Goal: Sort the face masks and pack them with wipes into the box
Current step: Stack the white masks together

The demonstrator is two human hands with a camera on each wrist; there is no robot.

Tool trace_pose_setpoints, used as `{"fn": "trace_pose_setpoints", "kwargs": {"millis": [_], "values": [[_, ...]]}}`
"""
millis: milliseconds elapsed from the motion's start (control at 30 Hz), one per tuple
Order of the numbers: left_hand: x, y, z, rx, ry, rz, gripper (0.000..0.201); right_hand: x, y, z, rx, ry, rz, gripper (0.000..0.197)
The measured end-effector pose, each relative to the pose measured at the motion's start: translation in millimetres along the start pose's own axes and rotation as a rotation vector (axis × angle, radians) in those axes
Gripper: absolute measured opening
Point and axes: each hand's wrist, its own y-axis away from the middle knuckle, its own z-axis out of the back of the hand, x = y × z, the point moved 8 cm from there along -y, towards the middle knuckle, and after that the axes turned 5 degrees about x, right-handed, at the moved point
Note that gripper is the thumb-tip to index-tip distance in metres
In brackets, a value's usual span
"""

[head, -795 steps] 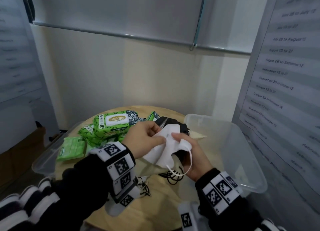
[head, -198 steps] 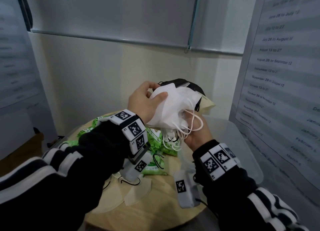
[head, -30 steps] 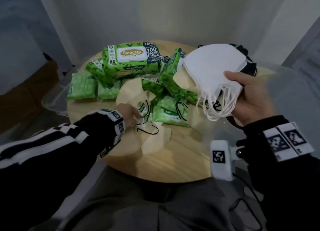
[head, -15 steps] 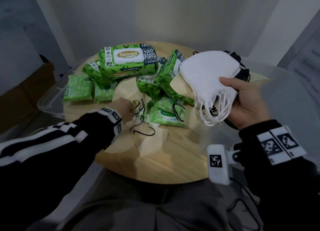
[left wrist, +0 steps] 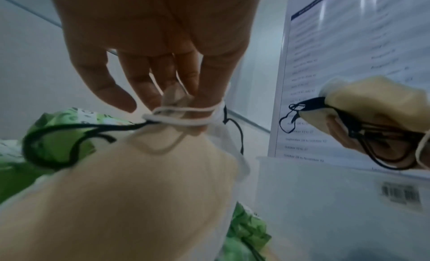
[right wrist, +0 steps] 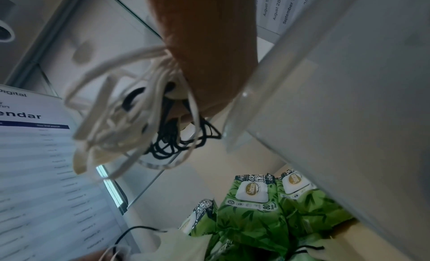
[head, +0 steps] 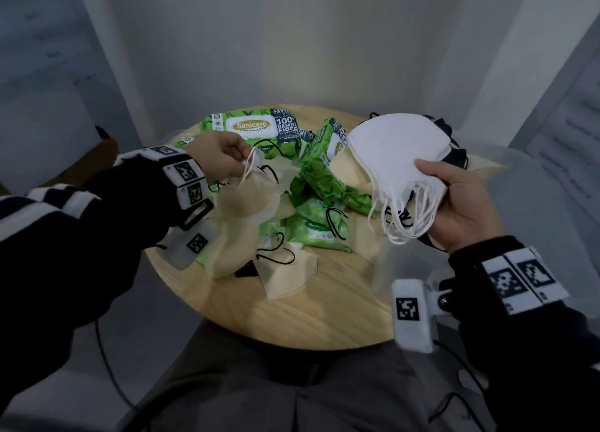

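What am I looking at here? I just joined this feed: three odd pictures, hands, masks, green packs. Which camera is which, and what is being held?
There is no machine: a person works with two bare hands. The big picture comes from a camera on the head, looking down at a round wooden table. The other two come from cameras strapped on each wrist, looking along the fingers, so they seem tilted and very close.

The right hand grips a stack of white masks, with beige and black ones behind; their ear loops dangle in the right wrist view. The left hand pinches a beige mask by its white loop, lifted above the table.

On the table lie green wipe packs and more beige masks. The clear plastic box stands at the right.
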Motion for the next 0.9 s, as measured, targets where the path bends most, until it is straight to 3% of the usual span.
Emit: {"fn": "trace_pose_setpoints", "kwargs": {"millis": [133, 267, 333, 367, 433, 500, 533, 600, 700, 800, 900], "values": [[13, -5, -8, -0.059, 0.015, 0.056, 0.024, 3, 2, -2, -0.002, -0.005, 0.006, 0.113], [25, -5, -20, -0.183, -0.193, 0.171, 0.032, 5, 2, -3, 0.002, -0.013, 0.007, 0.104], [22, 0, -27, -0.278, -0.239, 0.083, 0.026, 5, 1, -2, -0.007, -0.001, 0.002, 0.097], [17, 4, -38, -0.260, -0.250, -0.025, 0.021, 4, 1, -2, -0.015, 0.000, -0.002, 0.095], [10, 11, -83, 0.037, -0.394, -0.214, 0.020, 1, 0, -2, -0.021, -0.004, -0.010, 0.094], [26, 20, -129, 0.395, -0.651, -0.233, 0.030, -2, 0, -2, -0.024, -0.001, -0.017, 0.095], [40, 19, -138, 0.479, -0.766, -0.173, 0.037, -3, -1, -1, -0.027, 0.000, -0.023, 0.095], [56, 12, -133, 0.459, -0.888, -0.097, 0.047, -6, -2, 0, -0.025, 0.002, -0.031, 0.092], [64, 5, -121, 0.365, -0.924, -0.090, 0.059, -7, -3, 0, -0.025, 0.006, -0.040, 0.095], [70, 7, -124, 0.410, -0.954, -0.072, 0.080, -5, -2, 2, -0.043, 0.022, -0.051, 0.091], [68, 9, -124, 0.406, -0.944, -0.065, 0.071, 1, -1, 3, -0.038, 0.021, -0.040, 0.077]]}}
